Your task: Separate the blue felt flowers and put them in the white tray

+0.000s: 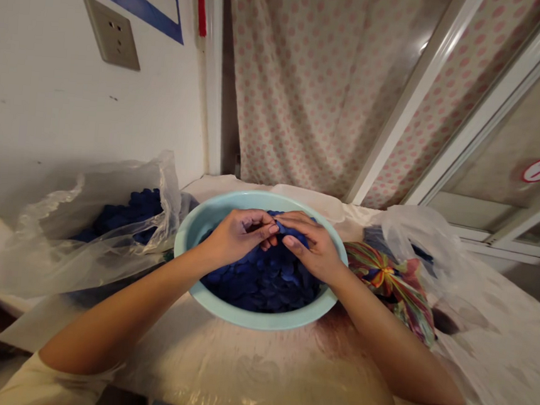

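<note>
A pale turquoise plastic basin (196, 246) stands on the table, filled with a heap of flat dark blue petal-shaped pieces (263, 284). Above the far part of the heap, my left hand (241, 238) and my right hand (306, 247) meet with their fingertips together. Between them they pinch a dark blue piece (293, 233), which is partly hidden by my fingers. Both forearms rest over the near rim of the basin.
To the left, a clear plastic bag (127, 215) holds more dark blue pieces. To the right lie a multicoloured patterned item (392, 289) and a crumpled plastic bag (418, 234). A glossy sheet covers the table (255, 371). Behind stand a wall and a dotted curtain.
</note>
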A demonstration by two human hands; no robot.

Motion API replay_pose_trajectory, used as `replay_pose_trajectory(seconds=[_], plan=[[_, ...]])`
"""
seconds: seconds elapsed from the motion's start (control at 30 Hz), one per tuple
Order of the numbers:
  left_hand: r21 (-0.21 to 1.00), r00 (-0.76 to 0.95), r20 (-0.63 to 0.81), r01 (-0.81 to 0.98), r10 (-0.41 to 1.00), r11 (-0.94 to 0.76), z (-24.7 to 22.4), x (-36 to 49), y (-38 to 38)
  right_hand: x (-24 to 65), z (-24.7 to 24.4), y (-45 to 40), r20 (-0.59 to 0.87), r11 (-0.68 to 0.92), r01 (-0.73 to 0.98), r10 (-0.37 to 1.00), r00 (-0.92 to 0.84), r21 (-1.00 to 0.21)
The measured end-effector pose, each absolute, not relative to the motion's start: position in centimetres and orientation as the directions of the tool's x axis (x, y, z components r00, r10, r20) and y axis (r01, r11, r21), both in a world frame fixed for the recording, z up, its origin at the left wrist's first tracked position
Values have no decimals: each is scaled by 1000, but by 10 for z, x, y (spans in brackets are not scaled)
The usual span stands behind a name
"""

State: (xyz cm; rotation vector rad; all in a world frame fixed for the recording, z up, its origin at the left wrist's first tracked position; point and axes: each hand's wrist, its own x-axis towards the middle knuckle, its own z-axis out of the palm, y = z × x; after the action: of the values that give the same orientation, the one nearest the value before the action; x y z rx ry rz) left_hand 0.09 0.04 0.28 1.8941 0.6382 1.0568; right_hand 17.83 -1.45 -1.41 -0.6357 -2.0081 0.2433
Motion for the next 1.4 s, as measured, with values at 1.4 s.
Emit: replay_pose_trajectory(seconds=[1.4], plan=[[891, 295, 404, 88, 866, -445, 3, -2, 9, 223, -25, 38, 619, 549, 296, 624, 478, -782]])
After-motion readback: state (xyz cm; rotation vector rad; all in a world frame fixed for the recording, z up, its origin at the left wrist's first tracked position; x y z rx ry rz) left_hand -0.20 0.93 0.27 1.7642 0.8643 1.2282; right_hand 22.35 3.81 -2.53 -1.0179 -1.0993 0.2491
